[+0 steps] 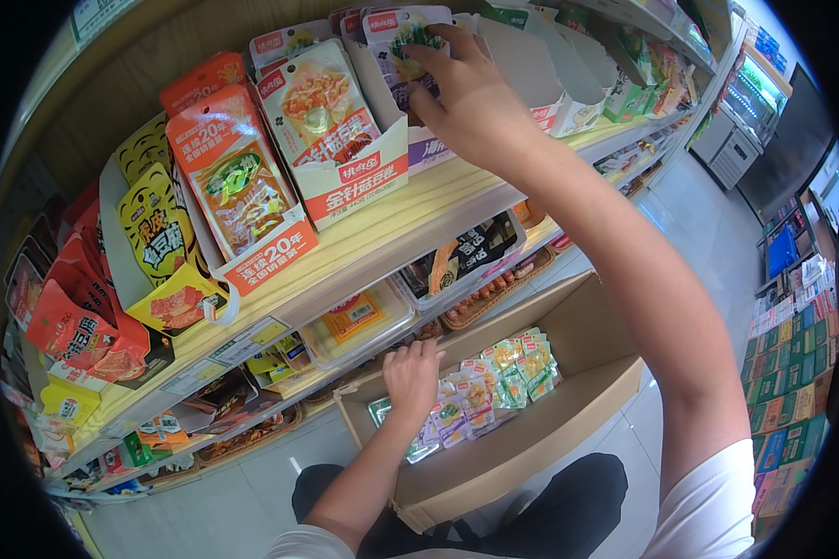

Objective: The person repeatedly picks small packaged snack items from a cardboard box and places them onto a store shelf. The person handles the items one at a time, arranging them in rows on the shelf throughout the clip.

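Observation:
My right hand reaches up to the shelf. Its spread fingertips lie on the front of a purple snack packet standing in an open display box. Whether they pinch the packet cannot be seen. My left hand is lower down, its fingers over the shelf-side rim of a cardboard box. Inside that box lie several purple packets and several green-and-white packets, loosely fanned. Left of the purple packet, a white-and-red display box holds upright packets.
Further left on the wooden shelf are orange packets, yellow packets and red packets. Lower shelves carry a clear plastic bin and a wicker basket. Stacked cartons line the right side beyond the tiled floor.

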